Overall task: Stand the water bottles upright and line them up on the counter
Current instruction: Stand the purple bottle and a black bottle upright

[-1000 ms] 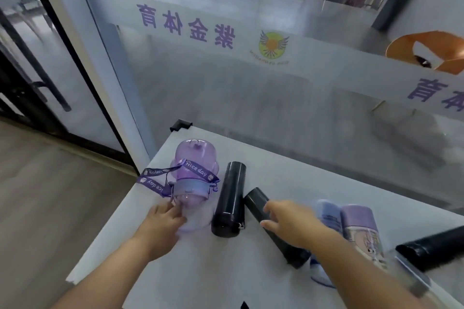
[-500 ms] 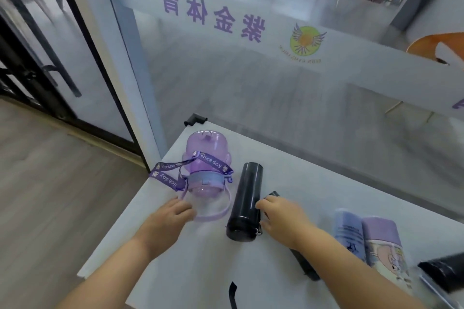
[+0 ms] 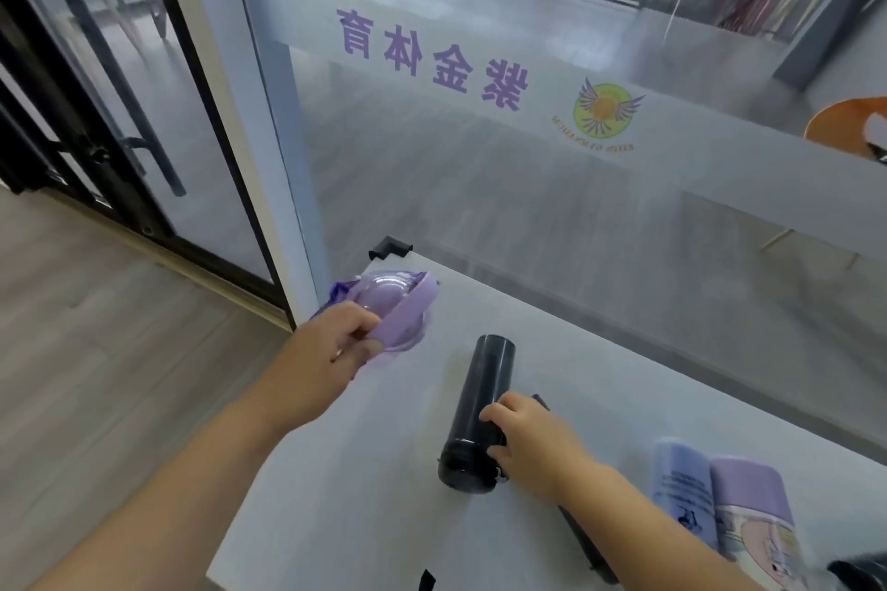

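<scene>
The translucent purple plastic jug-shaped bottle [image 3: 391, 310] is gripped by the left hand [image 3: 331, 353] at its lilac carrying handle, fingers closed round it, left of centre near the white counter's [image 3: 600, 370] far-left corner. It appears to be tipped partway up. The matte black cylindrical flask [image 3: 477, 418] is clasped near its lower end by the right hand [image 3: 528, 444], lying flat at centre. Standing up seems in hand; next, both should be set on their bases. Two pastel bottles [image 3: 720, 509] are left lying at lower right.
</scene>
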{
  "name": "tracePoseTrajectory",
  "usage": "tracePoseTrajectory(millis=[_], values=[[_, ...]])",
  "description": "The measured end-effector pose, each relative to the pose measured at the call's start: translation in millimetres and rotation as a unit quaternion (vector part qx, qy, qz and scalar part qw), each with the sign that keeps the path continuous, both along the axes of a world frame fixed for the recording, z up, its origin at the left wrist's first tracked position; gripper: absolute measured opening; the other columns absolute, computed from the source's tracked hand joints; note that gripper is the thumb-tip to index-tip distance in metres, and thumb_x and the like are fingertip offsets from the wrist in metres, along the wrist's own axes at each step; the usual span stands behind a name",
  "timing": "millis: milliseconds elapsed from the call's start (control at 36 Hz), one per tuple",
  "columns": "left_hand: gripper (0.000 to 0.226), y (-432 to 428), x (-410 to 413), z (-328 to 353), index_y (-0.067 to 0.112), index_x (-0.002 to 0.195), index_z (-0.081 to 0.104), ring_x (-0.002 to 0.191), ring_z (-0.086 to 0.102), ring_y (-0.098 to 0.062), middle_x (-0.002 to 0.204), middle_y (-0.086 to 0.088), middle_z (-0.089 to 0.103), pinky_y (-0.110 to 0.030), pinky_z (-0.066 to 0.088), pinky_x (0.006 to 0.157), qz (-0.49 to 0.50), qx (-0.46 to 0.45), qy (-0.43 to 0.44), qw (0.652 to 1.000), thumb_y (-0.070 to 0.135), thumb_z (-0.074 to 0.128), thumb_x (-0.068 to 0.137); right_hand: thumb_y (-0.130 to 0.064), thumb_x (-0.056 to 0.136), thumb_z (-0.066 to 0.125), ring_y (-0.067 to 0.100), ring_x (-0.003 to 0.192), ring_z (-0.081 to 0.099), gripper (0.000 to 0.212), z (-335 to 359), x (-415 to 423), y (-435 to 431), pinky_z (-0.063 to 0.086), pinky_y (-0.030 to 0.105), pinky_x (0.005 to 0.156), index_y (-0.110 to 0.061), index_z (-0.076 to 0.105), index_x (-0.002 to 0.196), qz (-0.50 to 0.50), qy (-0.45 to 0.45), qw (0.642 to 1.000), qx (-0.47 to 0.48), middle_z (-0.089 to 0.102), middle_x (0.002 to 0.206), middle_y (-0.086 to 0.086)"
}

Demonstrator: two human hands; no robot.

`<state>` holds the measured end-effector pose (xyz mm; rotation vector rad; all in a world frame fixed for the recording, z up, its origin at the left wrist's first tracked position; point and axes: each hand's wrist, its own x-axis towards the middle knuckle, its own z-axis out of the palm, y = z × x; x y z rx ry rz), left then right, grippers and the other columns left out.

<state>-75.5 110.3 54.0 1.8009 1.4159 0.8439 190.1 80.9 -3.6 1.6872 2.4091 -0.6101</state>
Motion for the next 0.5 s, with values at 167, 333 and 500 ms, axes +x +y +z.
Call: tracePoseTrajectory(millis=[167,333,500], values=[[0.009,14.3,2.8,23.6,0.02,0.089,0.062,0.082,0.057,-0.013,0.09,0.004,0.061,-0.014,0.046,0.066,0.001,-0.022,-0.023,0.999,0.013,0.058,0.089,-0.029,0.093,0.056,0.024,0.111,0.052,0.043,-1.2,-1.2,3.1,0.045,0.03,0.087,-0.021,0.046,0.134,0.0,0.008,1.0,0.003,0.048,0.131,-0.001],[0.01,25.2,6.9,18.2,0.023,0.088,0.06,0.084,0.056,-0.016,0.089,0.003,0.06,-0.021,0.043,0.069,-0.018,-0.045,0.021,0.999,0.014,0.055,0.09,-0.031,0.092,0.056,0.023,0.108,0.053,0.043,-4.2,1.7,4.8,0.047,0.031,0.089,-0.021,0.048,0.133,-0.005,0.012,1.0,-0.003,0.049,0.128,0.0],[0.01,28.6,9.1,15.9,0.021,0.087,0.061,0.084,0.055,-0.013,0.088,0.007,0.056,-0.025,0.047,0.073,-0.041,-0.021,0.057,0.997,0.012,0.056,0.09,-0.031,0.091,0.056,0.022,0.109,0.051,0.041,-6.4,6.6,5.1,0.046,0.029,0.087,-0.02,0.049,0.13,-0.011,0.015,1.0,-0.006,0.049,0.126,-0.001]])
